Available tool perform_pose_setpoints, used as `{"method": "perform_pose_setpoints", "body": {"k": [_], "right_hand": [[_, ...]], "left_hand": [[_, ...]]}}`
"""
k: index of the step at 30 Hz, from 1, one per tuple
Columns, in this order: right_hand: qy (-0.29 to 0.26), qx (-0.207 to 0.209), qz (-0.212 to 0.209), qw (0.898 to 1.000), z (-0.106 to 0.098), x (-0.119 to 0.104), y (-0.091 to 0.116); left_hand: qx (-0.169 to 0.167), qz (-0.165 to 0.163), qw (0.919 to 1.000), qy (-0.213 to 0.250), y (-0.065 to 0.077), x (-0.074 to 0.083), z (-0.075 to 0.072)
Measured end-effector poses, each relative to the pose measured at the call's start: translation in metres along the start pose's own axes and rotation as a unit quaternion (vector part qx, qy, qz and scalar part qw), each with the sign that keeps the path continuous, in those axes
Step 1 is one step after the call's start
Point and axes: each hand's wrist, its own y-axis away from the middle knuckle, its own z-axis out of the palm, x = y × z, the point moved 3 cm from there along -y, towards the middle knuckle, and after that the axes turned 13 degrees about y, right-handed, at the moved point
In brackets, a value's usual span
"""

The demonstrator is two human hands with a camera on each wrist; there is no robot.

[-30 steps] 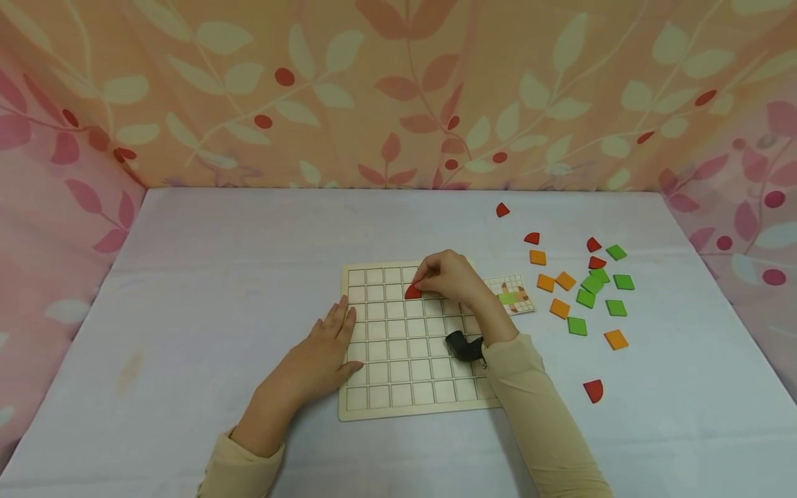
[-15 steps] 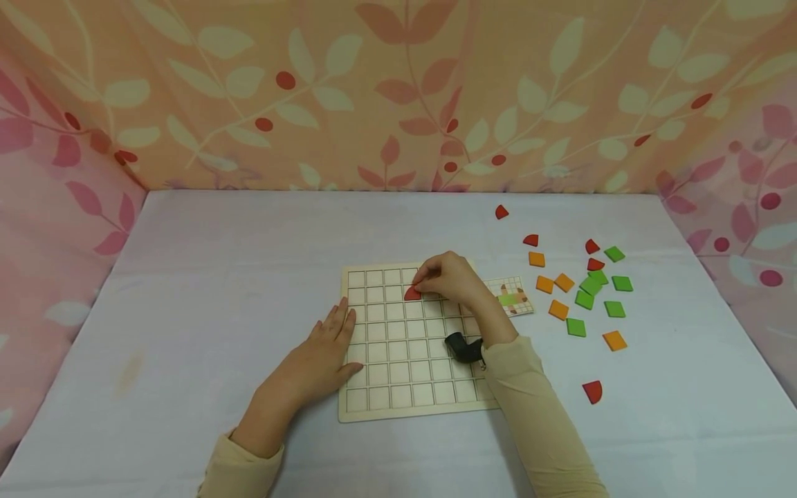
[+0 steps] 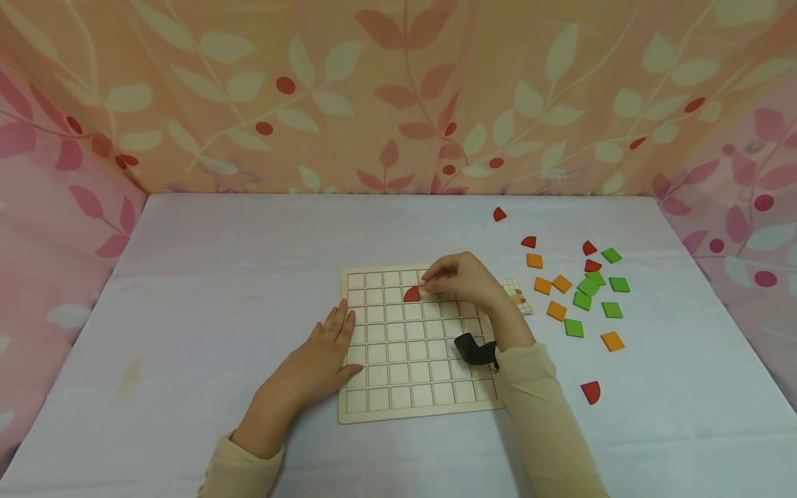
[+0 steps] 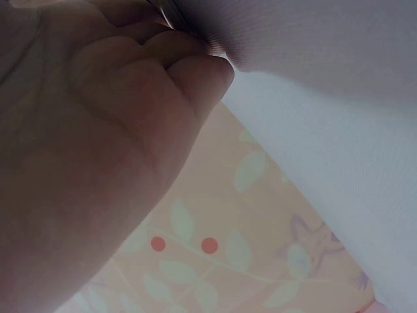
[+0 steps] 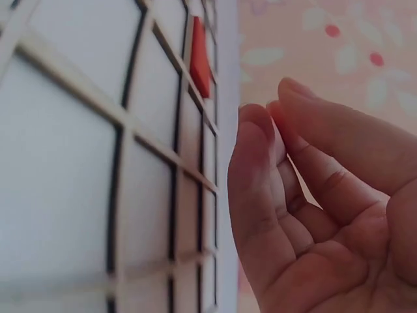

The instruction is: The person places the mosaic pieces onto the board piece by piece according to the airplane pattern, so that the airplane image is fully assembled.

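Observation:
A red quarter-circle tile (image 3: 412, 294) lies in a cell near the top of the pale wooden grid board (image 3: 387, 353). Just right of that tile, my right hand (image 3: 463, 280) hovers over the board, fingers bent and holding nothing. The right wrist view shows the same hand (image 5: 326, 195) apart from the board, with the red tile (image 5: 199, 59) set in its grid. My left hand (image 3: 326, 346) rests with straight fingers on the board's left edge. In the left wrist view, the palm side of that hand (image 4: 111, 130) fills the upper left; its fingertips are mostly hidden.
A small pattern card (image 3: 519, 297) sits partly behind the right wrist. Scattered to the right are several green tiles (image 3: 613, 310), orange tiles (image 3: 557, 311) and red tiles (image 3: 591, 392). Beneath everything is a white-covered table (image 3: 218, 277), with a patterned curtain (image 3: 249, 104) along its back.
My right hand has let go of the red quarter-circle tile and drawn slightly right. The tile stays in its cell, and my left hand keeps its place on the board.

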Motion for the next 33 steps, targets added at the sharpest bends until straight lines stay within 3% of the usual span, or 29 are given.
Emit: {"method": "perform_pose_setpoints", "body": {"k": [8,13,33], "right_hand": [[-0.027,0.046,0.014,0.998,-0.029,0.017,0.027],[-0.042,0.053,0.05,0.996,-0.045,0.034,0.042],[-0.045,0.089,0.096,0.99,-0.097,0.095,0.1]], "left_hand": [[0.001,0.004,1.0,0.002,-0.001,0.0,0.001],[0.001,0.001,1.0,0.001,0.0,-0.001,0.002],[0.0,-0.004,1.0,-0.002,0.002,-0.001,0.001]]}}
